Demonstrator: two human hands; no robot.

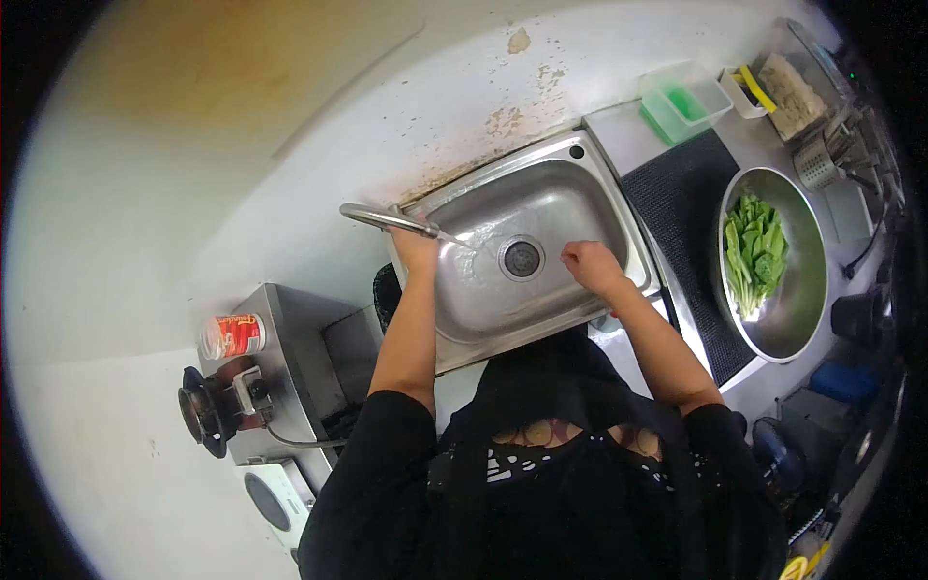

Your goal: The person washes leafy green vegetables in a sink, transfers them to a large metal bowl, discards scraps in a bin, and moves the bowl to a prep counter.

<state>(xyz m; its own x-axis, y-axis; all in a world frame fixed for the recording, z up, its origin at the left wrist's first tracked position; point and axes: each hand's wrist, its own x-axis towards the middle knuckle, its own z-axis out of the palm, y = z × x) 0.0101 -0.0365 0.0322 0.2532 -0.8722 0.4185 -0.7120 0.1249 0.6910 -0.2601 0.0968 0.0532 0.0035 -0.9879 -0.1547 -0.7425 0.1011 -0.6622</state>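
Observation:
My left hand (415, 250) is at the base of a curved metal faucet (384, 217), at the left corner of a stainless steel sink (573, 203). The spout crosses in front of it and hides the fingers, so their grip does not show. A thin stream of water (454, 239) runs from the spout into the basin. Over the right part of the basin, my right hand (593, 267) has its fingers curled in, with nothing visible in them. Between the hands lies the round drain strainer (522, 258) on the wet basin floor.
On the right, a large steel bowl (797, 312) holds leafy greens (755, 250), partly over a black textured mat (681, 181). Behind it are a translucent plastic container (696, 98) and a perforated utensil holder (815, 163). A gas burner (206, 409) and a red-labelled jar (235, 335) stand left.

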